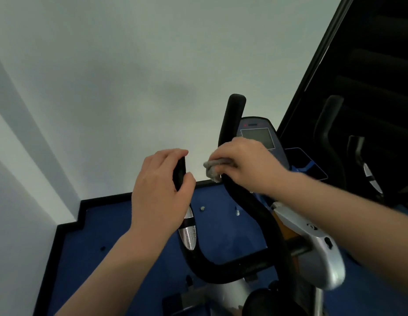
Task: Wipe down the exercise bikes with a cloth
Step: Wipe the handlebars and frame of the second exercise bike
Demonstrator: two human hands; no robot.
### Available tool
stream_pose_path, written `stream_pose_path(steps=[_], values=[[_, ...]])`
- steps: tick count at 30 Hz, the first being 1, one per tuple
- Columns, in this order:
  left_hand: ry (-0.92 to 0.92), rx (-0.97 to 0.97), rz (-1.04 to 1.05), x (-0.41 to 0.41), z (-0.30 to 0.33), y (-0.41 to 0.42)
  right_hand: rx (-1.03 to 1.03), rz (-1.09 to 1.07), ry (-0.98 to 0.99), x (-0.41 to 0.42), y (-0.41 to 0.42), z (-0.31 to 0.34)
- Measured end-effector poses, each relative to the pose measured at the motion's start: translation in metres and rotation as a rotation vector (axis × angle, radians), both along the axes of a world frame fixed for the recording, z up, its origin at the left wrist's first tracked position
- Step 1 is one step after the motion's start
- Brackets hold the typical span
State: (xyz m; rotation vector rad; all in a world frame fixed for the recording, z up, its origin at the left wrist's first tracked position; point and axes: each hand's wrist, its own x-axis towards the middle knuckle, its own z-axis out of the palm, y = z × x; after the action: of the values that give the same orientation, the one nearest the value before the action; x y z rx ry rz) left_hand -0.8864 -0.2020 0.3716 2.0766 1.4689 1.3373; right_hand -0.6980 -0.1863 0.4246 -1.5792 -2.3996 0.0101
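A pale wall (107, 76) fills the upper left and centre of my view, and a blue floor (134, 242) with a black skirting edge runs along the bottom; a dark panel, perhaps a window or mirror, takes the upper right corner.

I'm standing at the first bike (312, 254), which sits lower centre to lower right. My left hand (160, 190), in the middle of the frame, is wrapped around the top of the left handlebar (189, 233), fingers and thumb curled round the black grip, above its shiny metal pad. My right hand (246, 166), just right of centre, holds the grey cloth (213, 168) bunched up and pressed round the right handlebar (232, 115), partway up its black stem. The cloth sticks out at the left side of that hand.

By my judgement I'm early in the job: the cloth is working on one handlebar only, and I can't tell from here which parts are already clean. The screen (257, 136) behind my right hand, the silver body, the seat (out of view) and the other handlebar likely remain.

Counting: one cloth, two hands, two handlebars on this bike, one screen. A second bike (358, 156) shows at the right edge against the dark panel, so two bikes are visible. It looks untouched so far.
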Motion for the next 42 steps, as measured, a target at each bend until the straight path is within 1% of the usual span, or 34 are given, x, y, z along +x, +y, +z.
stream_pose_path(steps=[1,2,3,5,7,9,12,15,18,21,24,29,35,40,42], values=[[0.009,-0.002,-0.003,0.000,-0.001,0.000,-0.091,0.028,0.098,0.007,0.001,0.011],[0.012,-0.005,-0.001,0.001,-0.002,-0.001,-0.108,0.047,0.166,0.013,0.003,0.020],[0.008,-0.008,0.005,0.002,-0.003,-0.001,-0.052,0.062,0.189,0.017,0.006,0.027],[-0.006,-0.020,0.017,0.005,-0.005,-0.004,0.100,0.084,0.137,0.016,0.008,0.022],[-0.001,-0.035,0.015,0.010,-0.007,-0.007,0.106,0.104,0.087,0.012,0.001,0.002],[0.007,-0.060,0.004,0.011,-0.008,-0.009,0.056,0.127,0.130,0.016,-0.008,-0.012],[-0.028,-0.109,0.023,0.015,-0.006,-0.015,-0.064,0.178,0.189,0.030,-0.019,-0.010],[-0.117,-0.066,0.038,0.025,-0.008,-0.042,-0.162,0.246,0.116,0.041,-0.037,-0.011],[-0.164,-0.101,-0.044,0.037,-0.020,-0.086,-0.237,0.290,0.094,0.054,-0.062,-0.021],[-0.164,-0.188,-0.101,0.042,-0.031,-0.123,-0.253,0.244,0.182,0.072,-0.083,-0.034],[-0.056,-0.204,-0.160,0.047,-0.035,-0.145,-0.227,0.197,0.269,0.084,-0.105,-0.050],[0.126,-0.244,-0.227,0.057,-0.038,-0.164,-0.079,0.088,0.457,0.085,-0.135,-0.073],[0.194,-0.270,-0.243,0.063,-0.045,-0.172,0.020,-0.037,0.657,0.074,-0.184,-0.103],[0.240,-0.244,-0.252,0.062,-0.044,-0.170,0.000,-0.124,0.773,0.060,-0.221,-0.113],[0.248,-0.244,-0.256,0.061,-0.044,-0.170,-0.091,-0.158,0.867,0.061,-0.226,-0.104]])
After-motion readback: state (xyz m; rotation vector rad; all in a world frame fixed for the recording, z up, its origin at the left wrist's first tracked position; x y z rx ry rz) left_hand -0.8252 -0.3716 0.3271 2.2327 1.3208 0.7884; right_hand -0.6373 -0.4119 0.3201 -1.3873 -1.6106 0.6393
